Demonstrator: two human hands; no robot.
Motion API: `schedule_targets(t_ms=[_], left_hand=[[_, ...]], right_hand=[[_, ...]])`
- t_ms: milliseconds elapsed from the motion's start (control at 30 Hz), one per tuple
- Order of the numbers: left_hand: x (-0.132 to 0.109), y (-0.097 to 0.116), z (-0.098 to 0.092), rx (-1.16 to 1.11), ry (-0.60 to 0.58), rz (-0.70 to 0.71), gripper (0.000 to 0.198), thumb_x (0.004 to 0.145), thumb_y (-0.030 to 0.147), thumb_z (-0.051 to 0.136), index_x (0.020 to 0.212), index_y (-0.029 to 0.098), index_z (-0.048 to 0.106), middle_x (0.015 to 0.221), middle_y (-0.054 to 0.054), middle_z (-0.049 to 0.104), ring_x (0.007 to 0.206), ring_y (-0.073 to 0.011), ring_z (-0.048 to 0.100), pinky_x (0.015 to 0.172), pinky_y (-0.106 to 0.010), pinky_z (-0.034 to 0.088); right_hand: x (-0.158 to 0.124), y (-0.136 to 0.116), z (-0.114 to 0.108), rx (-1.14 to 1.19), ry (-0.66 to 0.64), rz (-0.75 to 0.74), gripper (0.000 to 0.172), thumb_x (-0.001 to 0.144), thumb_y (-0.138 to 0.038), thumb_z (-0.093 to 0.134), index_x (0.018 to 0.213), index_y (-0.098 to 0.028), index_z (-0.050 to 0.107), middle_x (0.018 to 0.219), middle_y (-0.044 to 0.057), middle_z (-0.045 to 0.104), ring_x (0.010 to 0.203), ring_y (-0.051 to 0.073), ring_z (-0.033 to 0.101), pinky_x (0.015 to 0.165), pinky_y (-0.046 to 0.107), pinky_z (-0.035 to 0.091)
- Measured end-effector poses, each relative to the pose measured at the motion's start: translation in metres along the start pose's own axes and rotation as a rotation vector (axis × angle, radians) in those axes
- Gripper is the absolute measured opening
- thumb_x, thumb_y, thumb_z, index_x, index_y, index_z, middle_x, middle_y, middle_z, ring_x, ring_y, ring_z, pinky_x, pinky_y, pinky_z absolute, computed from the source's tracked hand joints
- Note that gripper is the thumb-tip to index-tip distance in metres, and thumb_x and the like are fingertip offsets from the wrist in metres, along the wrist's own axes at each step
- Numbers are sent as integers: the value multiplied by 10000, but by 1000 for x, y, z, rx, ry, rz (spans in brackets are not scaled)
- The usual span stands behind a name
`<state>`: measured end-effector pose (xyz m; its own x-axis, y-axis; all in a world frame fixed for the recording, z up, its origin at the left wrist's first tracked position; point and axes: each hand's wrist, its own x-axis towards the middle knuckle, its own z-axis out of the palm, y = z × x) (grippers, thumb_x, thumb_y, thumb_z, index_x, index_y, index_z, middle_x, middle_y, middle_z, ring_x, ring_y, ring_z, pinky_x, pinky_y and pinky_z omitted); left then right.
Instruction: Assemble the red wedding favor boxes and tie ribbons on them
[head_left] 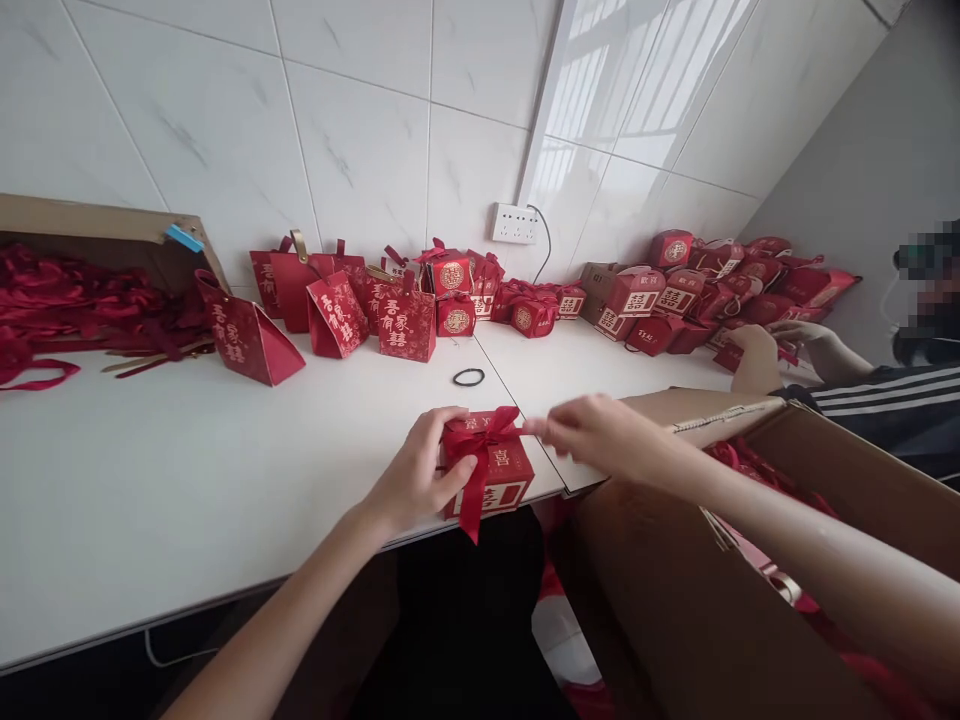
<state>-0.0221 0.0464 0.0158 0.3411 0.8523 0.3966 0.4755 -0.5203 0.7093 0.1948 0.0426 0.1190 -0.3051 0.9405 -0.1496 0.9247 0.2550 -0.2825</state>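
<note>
A red gift box (511,462) with gold characters stands at the table's front edge. Around it runs a red ribbon (474,495) tied in a bow on top, one tail hanging down the front. My left hand (435,465) grips the box's left side, its thumb over the front near the ribbon. To the right of the box, my right hand (589,428) is closed in a pinch at the bow's right end, which stretches out toward its fingertips. A black elastic band (469,377) lies on the table behind the box.
Red pouch-shaped boxes (337,313) line the wall, with more gift boxes (675,285) piled right. A carton (97,215) of red ribbons stands left. A large open carton (652,560) is under my right forearm. At far right a co-worker's hands (772,345) handle a red item.
</note>
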Motion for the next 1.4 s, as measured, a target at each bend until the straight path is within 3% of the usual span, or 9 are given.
schedule_targets(t_ms=[100, 233, 333, 467, 567, 700, 833, 933, 1400], left_hand=[[5, 4, -12, -2, -99, -21, 465, 829, 385, 501, 1239, 211, 369, 1262, -96, 486, 1180, -223, 474, 995, -393, 399], [10, 7, -15, 30, -30, -60, 484, 815, 443, 483, 1216, 195, 372, 1251, -105, 481, 1155, -225, 478, 964, -382, 408], [10, 9, -16, 156, 164, -171, 335, 794, 504, 448, 886, 183, 476, 974, -74, 550, 931, -213, 534, 820, -336, 440], [8, 18, -21, 87, -26, -370, 452, 818, 565, 370, 560, 204, 284, 526, 39, 340, 504, -120, 389, 509, -240, 314], [9, 27, -23, -15, -75, -407, 480, 807, 577, 387, 545, 203, 240, 486, 52, 265, 442, -96, 303, 447, -232, 221], [16, 33, -26, 41, -95, -432, 383, 785, 498, 445, 567, 195, 361, 509, 41, 408, 460, -107, 389, 448, -221, 254], [20, 27, -27, -12, -117, -422, 285, 777, 398, 466, 600, 188, 390, 544, 50, 410, 481, -96, 381, 467, -210, 277], [18, 18, -25, -133, -87, -361, 290, 804, 408, 458, 626, 188, 393, 558, 58, 351, 492, -87, 342, 475, -206, 276], [5, 13, 1, -171, 135, -417, 348, 854, 380, 445, 603, 195, 290, 521, 68, 260, 472, -78, 268, 459, -195, 251]], right_hand=[[27, 6, 1, 47, 134, 14, 467, 882, -582, 385, 870, -160, 586, 717, 59, 618, 606, 148, 566, 555, 242, 406], [54, 11, 18, 339, -131, 59, 488, 846, -604, 435, 824, -134, 565, 655, 35, 573, 440, 86, 492, 388, 204, 397], [53, 9, 24, 523, -198, 46, 351, 844, -462, 509, 791, -126, 597, 663, 22, 559, 501, 80, 500, 396, 179, 440], [34, 4, 20, 769, -332, 8, 217, 820, -301, 534, 850, -105, 622, 818, 63, 633, 683, 117, 583, 551, 204, 522], [28, 2, 18, 797, -360, 35, 356, 859, -424, 466, 762, -115, 612, 749, 58, 632, 614, 115, 564, 582, 248, 513], [42, 6, 22, 620, -248, 139, 582, 874, -581, 334, 522, -146, 495, 490, 4, 489, 484, 96, 457, 564, 256, 422], [50, 14, 26, 646, -245, 57, 402, 818, -422, 502, 517, -159, 453, 499, -45, 423, 484, 68, 355, 543, 235, 329], [39, 17, 24, 810, -343, -30, 305, 776, -371, 543, 563, -157, 501, 567, -39, 470, 553, 80, 419, 611, 235, 368], [15, 22, 29, 767, -558, -75, 260, 786, -293, 495, 605, -151, 614, 644, -5, 573, 655, 113, 513, 645, 220, 407]])
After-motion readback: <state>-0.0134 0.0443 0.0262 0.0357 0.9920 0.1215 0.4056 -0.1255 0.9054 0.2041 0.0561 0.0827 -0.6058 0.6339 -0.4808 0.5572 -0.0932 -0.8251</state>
